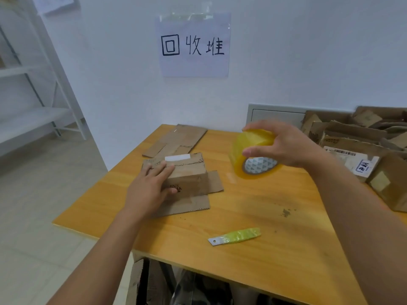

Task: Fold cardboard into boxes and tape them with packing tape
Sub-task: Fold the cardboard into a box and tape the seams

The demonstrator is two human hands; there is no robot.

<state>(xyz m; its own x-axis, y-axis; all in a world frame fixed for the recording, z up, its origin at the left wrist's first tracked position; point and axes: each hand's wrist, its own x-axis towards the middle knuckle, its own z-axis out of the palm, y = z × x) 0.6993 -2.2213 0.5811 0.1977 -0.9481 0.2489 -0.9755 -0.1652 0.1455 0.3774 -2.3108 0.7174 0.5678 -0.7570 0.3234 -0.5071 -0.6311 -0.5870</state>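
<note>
A small brown cardboard box (191, 179) stands half folded on the wooden table (242, 216), its flaps spread flat around it. My left hand (149, 188) holds its left end, fingers lying over the top and thumb against the front side. To the right, above the table, my right hand (279, 146) grips a yellow roll of packing tape (253, 159) from above, the roll tilted with its patterned core facing me.
A flattened piece of cardboard (176, 139) lies at the table's far edge. A small cutter blade wrapped in yellow tape (235, 236) lies near the front. A pile of used cardboard boxes (361, 150) fills the right side. White shelving (33, 89) stands at the left.
</note>
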